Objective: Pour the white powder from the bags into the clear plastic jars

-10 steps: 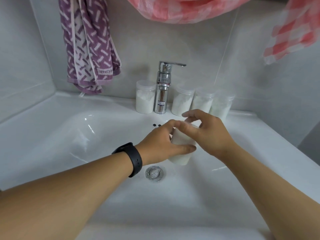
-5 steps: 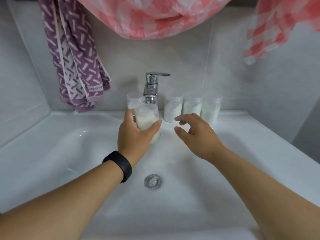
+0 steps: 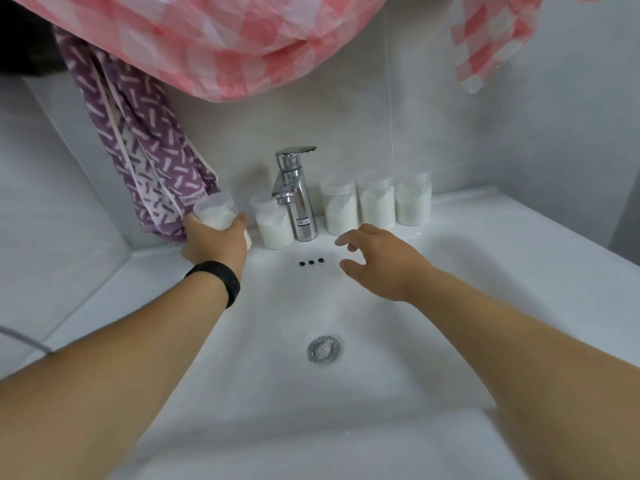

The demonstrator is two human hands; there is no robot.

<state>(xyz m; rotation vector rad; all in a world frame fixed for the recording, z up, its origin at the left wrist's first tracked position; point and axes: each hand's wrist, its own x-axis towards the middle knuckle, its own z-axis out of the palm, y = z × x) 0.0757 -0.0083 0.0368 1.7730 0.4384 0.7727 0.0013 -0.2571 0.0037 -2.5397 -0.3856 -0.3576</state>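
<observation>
Left hand [image 3: 214, 242] is wrapped around a lidded jar [image 3: 216, 214] of white powder at the far left of the sink [image 3: 519, 258] ledge, just beside another jar [image 3: 272, 223] by the faucet [image 3: 296, 195]. Right hand [image 3: 384, 261] hovers loose-fingered over the basin, holding nothing.
</observation>
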